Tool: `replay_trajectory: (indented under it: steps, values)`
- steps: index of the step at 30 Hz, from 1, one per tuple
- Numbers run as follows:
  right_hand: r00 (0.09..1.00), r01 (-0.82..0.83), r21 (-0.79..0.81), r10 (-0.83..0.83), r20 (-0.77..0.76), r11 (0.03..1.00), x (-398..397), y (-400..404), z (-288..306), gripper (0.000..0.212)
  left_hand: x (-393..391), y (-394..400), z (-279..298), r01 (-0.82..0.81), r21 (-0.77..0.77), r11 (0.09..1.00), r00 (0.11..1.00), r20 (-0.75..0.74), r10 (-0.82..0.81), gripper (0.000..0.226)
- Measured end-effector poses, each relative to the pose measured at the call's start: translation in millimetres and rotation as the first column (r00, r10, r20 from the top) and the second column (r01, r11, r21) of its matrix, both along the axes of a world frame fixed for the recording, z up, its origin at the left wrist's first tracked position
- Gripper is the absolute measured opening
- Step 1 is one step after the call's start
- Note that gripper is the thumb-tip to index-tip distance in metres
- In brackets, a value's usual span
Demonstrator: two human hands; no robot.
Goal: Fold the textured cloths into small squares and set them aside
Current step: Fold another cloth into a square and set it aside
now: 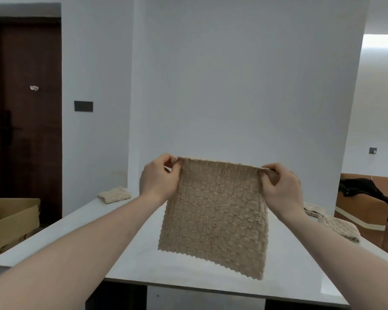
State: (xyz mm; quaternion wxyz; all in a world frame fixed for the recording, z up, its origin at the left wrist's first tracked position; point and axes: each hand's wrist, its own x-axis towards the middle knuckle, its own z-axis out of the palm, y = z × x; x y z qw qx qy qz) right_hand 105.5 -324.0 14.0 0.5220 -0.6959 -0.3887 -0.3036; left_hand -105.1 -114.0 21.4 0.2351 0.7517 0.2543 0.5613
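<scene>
A beige textured cloth hangs flat in the air above the white table, its zigzag lower edge free. My left hand pinches its top left corner. My right hand pinches its top right corner. A cloth folded into a small square lies at the table's far left corner. A loose pile of unfolded beige cloths rests along the table's right side, partly hidden by my right forearm.
An open cardboard box stands left of the table. A dark wooden door is behind it. At the right is a brown sofa with black clothing draped on it. A white wall rises past the table's far edge.
</scene>
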Motion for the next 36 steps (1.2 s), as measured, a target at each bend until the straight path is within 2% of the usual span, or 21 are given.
replay_trajectory:
  steps: [4, 10, 16, 19, 23, 36]
  values:
    - [0.997, -0.028, 0.044, 0.031, -0.064, 0.999, -10, -9, 0, 0.003, -13, -1, 1, 0.041, -0.008, 0.999, 0.999, -0.019, -0.041, 0.038]
    - [0.986, -0.013, 0.022, 0.016, -0.164, 1.0, -11, -17, -17, 0.01, -21, 4, -12, 0.114, -0.117, 0.987, 0.986, -0.108, -0.127, 0.033]
    - [0.958, -0.046, -0.167, -0.004, -0.287, 0.985, 5, -15, -42, 0.019, -13, 0, -31, 0.165, -0.303, 0.939, 0.936, -0.253, -0.246, 0.023]
    - [0.946, -0.024, -0.246, -0.057, -0.319, 0.969, 19, -11, -56, 0.019, -4, 0, -42, 0.192, -0.431, 0.882, 0.91, -0.258, -0.324, 0.023]
    - [0.934, 0.012, -0.298, -0.117, -0.338, 0.954, 34, -5, -72, 0.019, 12, 9, -59, 0.201, -0.526, 0.826, 0.895, -0.244, -0.374, 0.024]
    - [0.927, 0.003, -0.29, -0.111, -0.359, 0.957, 66, 34, -118, 0.008, 67, 40, -118, 0.18, -0.587, 0.789, 0.93, -0.16, -0.331, 0.011]
